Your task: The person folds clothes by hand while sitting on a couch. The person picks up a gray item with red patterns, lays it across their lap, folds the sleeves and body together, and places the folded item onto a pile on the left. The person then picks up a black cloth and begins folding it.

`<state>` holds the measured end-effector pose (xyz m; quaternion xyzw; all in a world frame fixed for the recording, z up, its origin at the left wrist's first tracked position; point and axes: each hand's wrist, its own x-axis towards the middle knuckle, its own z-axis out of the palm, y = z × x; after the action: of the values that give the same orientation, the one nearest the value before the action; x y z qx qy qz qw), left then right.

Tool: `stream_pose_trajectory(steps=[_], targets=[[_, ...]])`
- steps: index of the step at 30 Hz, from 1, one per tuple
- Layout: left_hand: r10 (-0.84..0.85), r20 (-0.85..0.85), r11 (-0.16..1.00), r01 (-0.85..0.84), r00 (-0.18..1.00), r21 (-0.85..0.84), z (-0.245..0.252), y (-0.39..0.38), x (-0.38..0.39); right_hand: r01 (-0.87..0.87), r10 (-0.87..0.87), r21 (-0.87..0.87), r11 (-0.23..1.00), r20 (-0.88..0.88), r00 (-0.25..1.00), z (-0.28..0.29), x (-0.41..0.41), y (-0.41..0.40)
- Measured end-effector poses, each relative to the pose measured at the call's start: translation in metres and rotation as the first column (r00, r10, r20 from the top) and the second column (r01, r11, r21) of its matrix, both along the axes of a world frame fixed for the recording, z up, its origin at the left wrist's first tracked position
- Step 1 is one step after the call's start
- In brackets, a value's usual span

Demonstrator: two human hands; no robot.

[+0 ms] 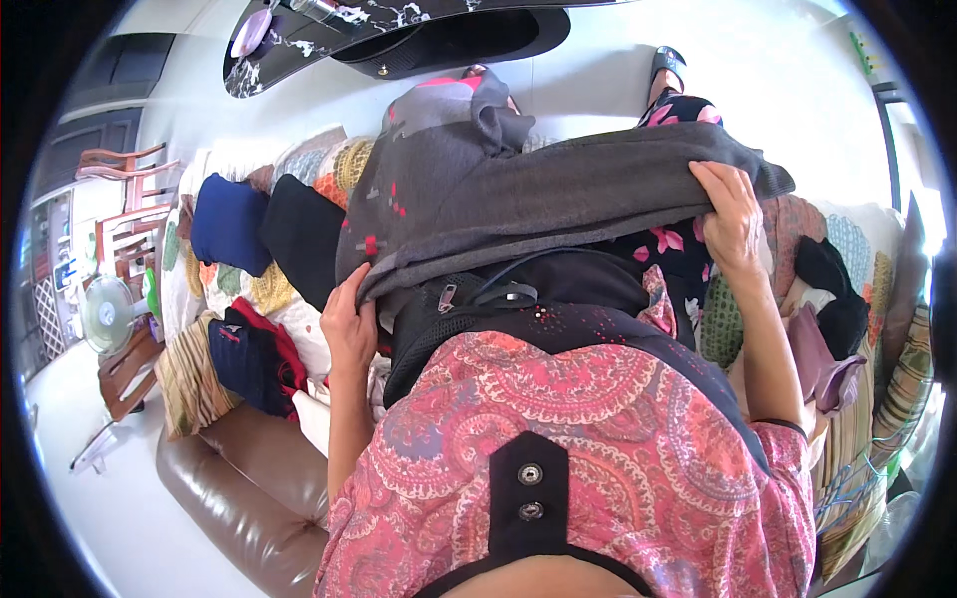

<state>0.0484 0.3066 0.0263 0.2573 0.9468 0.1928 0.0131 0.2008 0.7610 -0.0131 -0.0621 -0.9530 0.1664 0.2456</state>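
A dark grey knit garment (478,202) with small red and light grey marks lies spread across my lap and knees. My left hand (350,314) pinches its near edge at the left. At the right, my right hand (729,213) grips a long sleeve-like part near its ribbed end. The far left part of the garment hangs bunched over my knee. Beneath it, a black bag (441,299) with a zip pull rests against my waist.
Folded blue cloth (228,224) and folded black cloth (306,232) lie left on the patterned sofa cover (280,291). Navy clothing (250,366) sits nearer. Black and mauve clothes (830,336) are heaped at right. A black marbled table (306,48) stands ahead; a fan (108,314) is far left.
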Motion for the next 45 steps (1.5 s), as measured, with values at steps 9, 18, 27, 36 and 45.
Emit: stream_pose_trajectory(steps=[9, 18, 27, 36, 45], targets=[[-0.04, -0.156, 0.987, 0.015, 0.987, -0.16, 0.003, -0.009, 0.002, 0.099, -0.101, -0.079, 0.992, -0.013, 0.995, 0.005, 0.001, -0.003], [-0.033, -0.55, 0.99, -0.047, 0.834, -0.131, 0.112, 0.017, -0.135, 0.057, -0.16, -0.365, 0.929, -0.257, 0.953, 0.044, -0.068, 0.069], [-0.039, -0.752, 0.989, -0.081, 0.659, -0.122, 0.218, 0.079, -0.223, -0.006, -0.047, -0.163, 0.987, -0.319, 0.946, 0.15, -0.086, 0.144], [-0.015, -0.763, 0.992, 0.103, 0.647, 0.068, 0.195, 0.106, -0.223, 0.158, -0.166, -0.062, 0.986, -0.165, 0.972, 0.151, -0.058, 0.156], [-0.038, -0.805, 0.987, 0.148, 0.592, 0.062, 0.178, 0.139, -0.25, 0.25, -0.279, -0.159, 0.955, -0.195, 0.94, 0.138, -0.044, 0.147]])
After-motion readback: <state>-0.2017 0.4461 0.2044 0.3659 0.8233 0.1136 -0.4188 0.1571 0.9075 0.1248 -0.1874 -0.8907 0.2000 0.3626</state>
